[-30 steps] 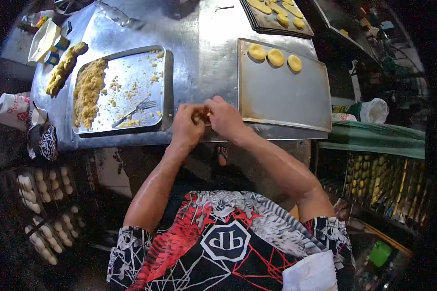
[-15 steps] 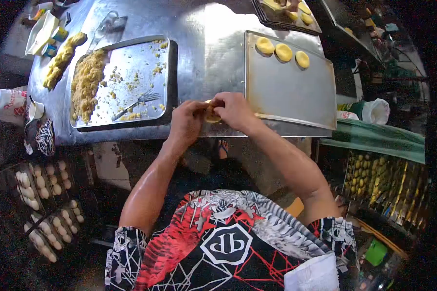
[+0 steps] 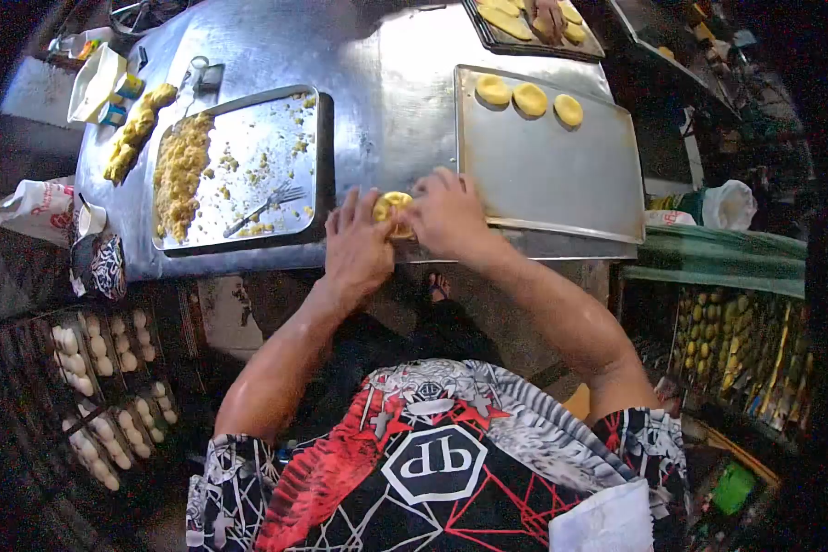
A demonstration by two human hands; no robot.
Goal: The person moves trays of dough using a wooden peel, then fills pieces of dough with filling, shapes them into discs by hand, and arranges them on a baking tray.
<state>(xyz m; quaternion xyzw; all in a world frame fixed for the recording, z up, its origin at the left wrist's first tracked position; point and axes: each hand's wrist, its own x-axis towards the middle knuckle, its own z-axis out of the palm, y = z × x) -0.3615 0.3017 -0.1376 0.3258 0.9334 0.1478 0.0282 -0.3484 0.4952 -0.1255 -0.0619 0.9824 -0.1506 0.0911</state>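
Observation:
A small round piece of yellow dough [image 3: 394, 203] sits at the table's near edge between my hands, its top dimpled and folded. My left hand [image 3: 359, 241] cups its left side, thumb against the dough and fingers raised around it. From the other side, my right hand [image 3: 448, 216] grips it, fingertips partly hidden behind its rim. To the left lies a metal tray [image 3: 265, 166] with crumbly yellow-brown filling [image 3: 182, 170] and a fork [image 3: 265, 210]. On the right, a flat baking sheet [image 3: 552, 179] bears three flattened dough rounds [image 3: 530, 98] along its far side.
A lumpy rope of yellow dough [image 3: 138, 133] lies left of the filling tray, near a white container [image 3: 97, 83] and a small white cup [image 3: 92, 219]. At the far right, another person's hand [image 3: 548, 20] is over a second tray [image 3: 591, 46]. Racks with pale dough balls [image 3: 74, 359] stand below left.
My fingers have shifted from pinching closely over the dough to spreading around it, exposing its top. The view has moved slightly. The other person's hand remains at the far tray.

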